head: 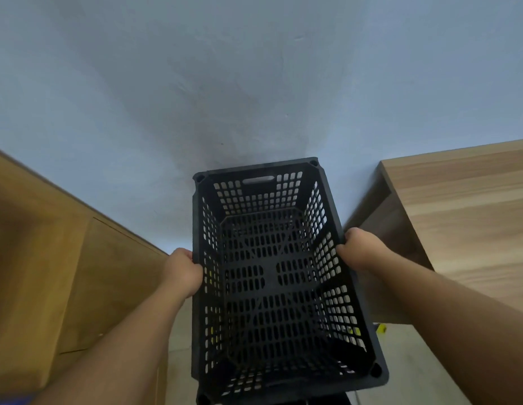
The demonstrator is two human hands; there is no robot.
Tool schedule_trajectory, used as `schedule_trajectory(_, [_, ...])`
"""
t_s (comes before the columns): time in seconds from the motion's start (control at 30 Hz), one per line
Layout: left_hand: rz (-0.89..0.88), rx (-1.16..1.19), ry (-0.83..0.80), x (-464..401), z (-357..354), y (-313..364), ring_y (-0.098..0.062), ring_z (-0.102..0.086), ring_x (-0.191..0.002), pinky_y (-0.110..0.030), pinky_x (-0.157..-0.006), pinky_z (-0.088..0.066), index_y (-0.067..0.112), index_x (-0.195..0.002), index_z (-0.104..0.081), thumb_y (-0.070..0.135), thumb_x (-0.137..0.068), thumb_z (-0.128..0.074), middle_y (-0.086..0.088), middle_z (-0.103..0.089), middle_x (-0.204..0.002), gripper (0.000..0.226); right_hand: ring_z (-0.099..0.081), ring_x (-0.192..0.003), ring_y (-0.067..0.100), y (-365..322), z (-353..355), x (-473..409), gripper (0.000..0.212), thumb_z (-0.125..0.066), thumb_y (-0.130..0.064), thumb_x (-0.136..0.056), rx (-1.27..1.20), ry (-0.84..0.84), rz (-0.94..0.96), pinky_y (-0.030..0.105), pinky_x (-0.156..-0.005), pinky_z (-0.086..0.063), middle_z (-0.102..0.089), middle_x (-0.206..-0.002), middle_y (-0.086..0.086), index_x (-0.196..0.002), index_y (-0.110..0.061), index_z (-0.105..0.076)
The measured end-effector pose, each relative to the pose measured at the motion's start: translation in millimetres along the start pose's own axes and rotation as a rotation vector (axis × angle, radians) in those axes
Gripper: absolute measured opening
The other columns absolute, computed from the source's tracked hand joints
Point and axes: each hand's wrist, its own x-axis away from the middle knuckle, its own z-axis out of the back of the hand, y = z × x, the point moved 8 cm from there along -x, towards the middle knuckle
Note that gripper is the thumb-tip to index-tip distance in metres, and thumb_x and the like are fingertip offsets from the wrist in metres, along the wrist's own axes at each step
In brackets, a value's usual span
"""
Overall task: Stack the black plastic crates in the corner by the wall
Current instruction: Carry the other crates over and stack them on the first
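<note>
Head view: black perforated plastic crate [280, 276] held open side up, centre frame, far end near pale blue wall [196, 83]. Left hand [182, 271] clamped on left long rim, right hand [358, 248] clamped on right long rim. Second black crate edge [254, 400] just visible below. Wooden cabinet [64, 258] left, wood-grain surface [473, 214] right.

We face a pale blue wall [225, 83], plain but for a darker smudge low at its middle. To our left stands a brown wooden cabinet [49, 273], somewhat blurred. To our right is a wood-grain counter [464, 206]. Below lies a light tiled floor [429, 361], with a small yellow object [381, 328] on it.
</note>
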Motion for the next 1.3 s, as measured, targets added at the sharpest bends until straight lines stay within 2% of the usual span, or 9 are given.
schedule_trajectory(0.1, [-0.087, -0.063, 0.034, 6, 6, 11, -0.028, -0.063, -0.092, -0.037, -0.073, -0.052, 0.006, -0.140, -0.053, 0.010, -0.099, -0.065, -0.019, -0.060, -0.133, 0.044, -0.064, -0.110, 0.034, 4, 4, 14, 0.047, -0.059, -0.027, -0.094, -0.036, 0.031, -0.017, 0.044, -0.091, -0.056, -0.062, -0.128, 0.017, -0.134, -0.005, -0.049])
schedule_trajectory(0.2, [-0.204, -0.152, 0.085, 21, 10, 39, -0.031, -0.065, -0.104, -0.042, -0.086, -0.058, 0.011, -0.145, -0.053, 0.018, -0.096, -0.066, -0.016, -0.051, -0.142, 0.051, -0.061, -0.116, 0.035, 14, 15, 34, 0.055, -0.058, -0.026, -0.095, -0.085, 0.073, -0.029, 0.045, -0.094, -0.055, -0.055, -0.138, 0.019, -0.143, -0.006, -0.041])
schedule_trajectory(0.33, [-0.360, -0.227, -0.014, 48, -10, 89, -0.029, -0.063, -0.117, -0.045, -0.098, -0.056, 0.020, -0.143, -0.056, 0.026, -0.096, -0.063, -0.008, -0.052, -0.145, 0.048, -0.060, -0.119, 0.036, 41, 33, 60, 0.057, -0.053, -0.031, -0.100, -0.154, 0.130, -0.059, 0.046, -0.098, -0.052, -0.053, -0.143, 0.021, -0.149, -0.007, -0.036])
schedule_trajectory(0.4, [-0.419, -0.245, -0.065, 64, -25, 115, -0.026, -0.062, -0.117, -0.042, -0.096, -0.055, 0.021, -0.141, -0.058, 0.028, -0.096, -0.061, -0.007, -0.052, -0.147, 0.045, -0.060, -0.117, 0.037, 60, 43, 73, 0.057, -0.050, -0.033, -0.102, -0.182, 0.167, -0.072, 0.043, -0.095, -0.052, -0.052, -0.143, 0.022, -0.151, -0.009, -0.033])
schedule_trajectory(0.6, [-0.585, -0.289, -0.194, 132, -85, 184, -0.008, -0.059, -0.079, -0.029, -0.062, -0.046, 0.023, -0.139, -0.058, 0.028, -0.100, -0.058, -0.003, -0.046, -0.147, 0.039, -0.052, -0.132, 0.043, 133, 79, 110, 0.068, -0.055, -0.035, -0.099, -0.314, 0.299, -0.141, 0.047, -0.108, -0.046, -0.048, -0.150, 0.024, -0.156, -0.007, -0.030])
schedule_trajectory(0.73, [-0.715, -0.291, -0.246, 187, -122, 227, -0.004, -0.055, -0.083, -0.029, -0.069, -0.048, 0.022, -0.137, -0.059, 0.025, -0.100, -0.058, -0.004, -0.049, -0.145, 0.037, -0.051, -0.132, 0.043, 189, 99, 143, 0.065, -0.053, -0.033, -0.100, -0.346, 0.374, -0.175, 0.043, -0.107, -0.044, -0.049, -0.149, 0.026, -0.156, -0.008, -0.031])
schedule_trajectory(0.93, [-0.857, -0.325, -0.308, 294, -188, 275, -0.025, -0.061, -0.114, -0.038, -0.096, -0.053, 0.019, -0.140, -0.058, 0.023, -0.099, -0.057, -0.007, -0.049, -0.147, 0.041, -0.059, -0.123, 0.039, 297, 109, 204, 0.065, -0.047, -0.035, -0.101, -0.398, 0.419, -0.246, 0.043, -0.101, -0.050, -0.053, -0.145, 0.022, -0.157, -0.012, -0.028])
schedule_trajectory(1.2, [-1.053, -0.325, -0.439, 450, -298, 316, -0.021, -0.057, -0.111, -0.033, -0.090, -0.047, 0.022, -0.133, -0.062, 0.026, -0.098, -0.056, -0.004, -0.056, -0.135, 0.035, -0.055, -0.126, 0.040, 471, 120, 316, 0.064, -0.046, -0.040, -0.100, -0.442, 0.471, -0.437, 0.044, -0.101, -0.049, -0.049, -0.148, 0.020, -0.156, -0.015, -0.030])
schedule_trajectory(1.3, [-1.123, -0.352, -0.484, 502, -337, 333, -0.015, -0.058, -0.092, -0.028, -0.074, -0.045, 0.017, -0.135, -0.062, 0.022, -0.100, -0.056, -0.003, -0.058, -0.127, 0.036, -0.056, -0.126, 0.040, 534, 123, 355, 0.062, -0.047, -0.042, -0.099, -0.472, 0.527, -0.536, 0.045, -0.101, -0.049, -0.051, -0.146, 0.019, -0.153, -0.016, -0.034])
